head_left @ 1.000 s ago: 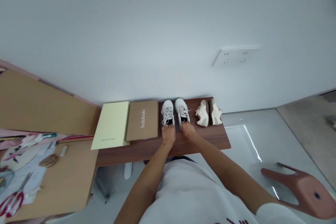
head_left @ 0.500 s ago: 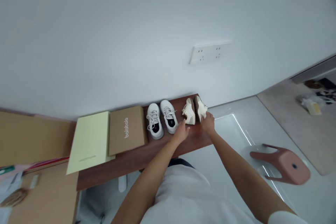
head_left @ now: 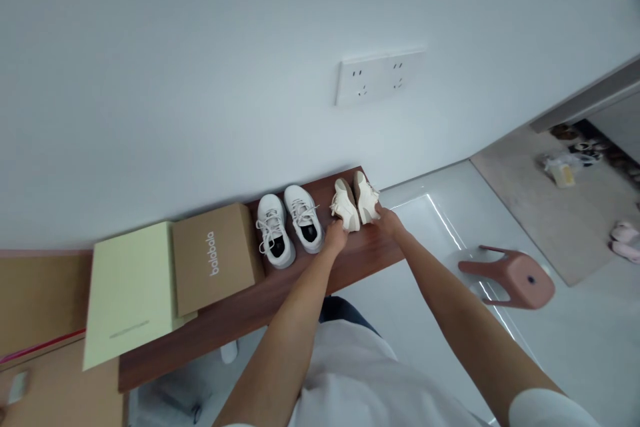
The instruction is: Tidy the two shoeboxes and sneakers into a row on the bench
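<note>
Two small cream shoes lie tipped on their sides at the right end of a long brown wooden bench, soles facing each other. My left hand [head_left: 335, 236] is closed on the heel end of the left cream shoe [head_left: 345, 207]. Around the heel end of the right cream shoe [head_left: 367, 200], the fingers of my right hand [head_left: 389, 221] are closed too. Just left of my left hand stand two larger white lace-up sneakers, the nearer one [head_left: 303, 217] and the farther one [head_left: 274, 230], upright with dark insoles showing.
On the bench [head_left: 200, 330], a brown shoebox [head_left: 215, 257] and a pale yellow box [head_left: 130, 293] sit left of the sneakers. Cardboard [head_left: 60, 387] fills the lower left. A pink stool [head_left: 520, 280] lies on its side on the glossy floor. A socket plate [head_left: 380, 77] is on the wall.
My left hand has closed on the left cream shoe's heel, where its thumb stood apart before. The cream shoes are slightly re-angled, and the view has shifted.
</note>
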### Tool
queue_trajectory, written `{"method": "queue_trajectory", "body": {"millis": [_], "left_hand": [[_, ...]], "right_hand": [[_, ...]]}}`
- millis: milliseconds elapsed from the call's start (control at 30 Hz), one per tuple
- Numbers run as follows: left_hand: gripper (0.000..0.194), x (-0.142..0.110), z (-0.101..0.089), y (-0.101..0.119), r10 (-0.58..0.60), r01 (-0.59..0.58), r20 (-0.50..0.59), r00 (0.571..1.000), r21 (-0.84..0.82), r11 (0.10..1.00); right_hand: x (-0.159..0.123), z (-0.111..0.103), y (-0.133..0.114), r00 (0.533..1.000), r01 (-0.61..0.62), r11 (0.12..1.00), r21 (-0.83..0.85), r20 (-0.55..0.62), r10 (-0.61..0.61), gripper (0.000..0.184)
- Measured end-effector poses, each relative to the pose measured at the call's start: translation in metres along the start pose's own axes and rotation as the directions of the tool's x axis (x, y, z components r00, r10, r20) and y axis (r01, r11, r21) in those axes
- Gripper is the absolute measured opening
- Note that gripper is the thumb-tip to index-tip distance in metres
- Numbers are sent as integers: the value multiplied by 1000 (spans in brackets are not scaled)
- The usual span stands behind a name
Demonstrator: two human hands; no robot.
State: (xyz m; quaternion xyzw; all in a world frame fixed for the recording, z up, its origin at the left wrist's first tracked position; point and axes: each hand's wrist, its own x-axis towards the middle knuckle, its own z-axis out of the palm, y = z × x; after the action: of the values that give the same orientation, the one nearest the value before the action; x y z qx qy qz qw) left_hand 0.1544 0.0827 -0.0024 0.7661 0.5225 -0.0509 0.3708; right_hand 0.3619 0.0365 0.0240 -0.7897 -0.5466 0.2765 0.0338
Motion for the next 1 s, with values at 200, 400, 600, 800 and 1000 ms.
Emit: {"method": "queue_trajectory", "body": {"millis": [200, 400, 600, 800, 1000], "left_hand": [[27, -12, -9, -3, 151, -152, -142, 978, 6, 988], [27, -22, -15, 13, 178, -164, -72, 981, 173, 971], [29, -18, -12, 19, 214, -192, -72, 974, 233, 953], [30, -14, -12, 13, 199, -186, -34, 979, 235, 954], [32, -13, -10, 17, 177, -168, -15, 984, 236, 957]], "right_hand": [[-2, -13, 0, 983, 153, 984, -90, -86, -161, 30], [-6, -16, -13, 977, 200, 954, -221, -28, -211, 30], [-6, -12, -30, 982, 185, 944, -272, 16, -187, 27], [-3, -2, -34, 986, 159, 950, -269, -5, -166, 33], [0, 6, -32, 987, 152, 953, -263, -15, -162, 39]]}}
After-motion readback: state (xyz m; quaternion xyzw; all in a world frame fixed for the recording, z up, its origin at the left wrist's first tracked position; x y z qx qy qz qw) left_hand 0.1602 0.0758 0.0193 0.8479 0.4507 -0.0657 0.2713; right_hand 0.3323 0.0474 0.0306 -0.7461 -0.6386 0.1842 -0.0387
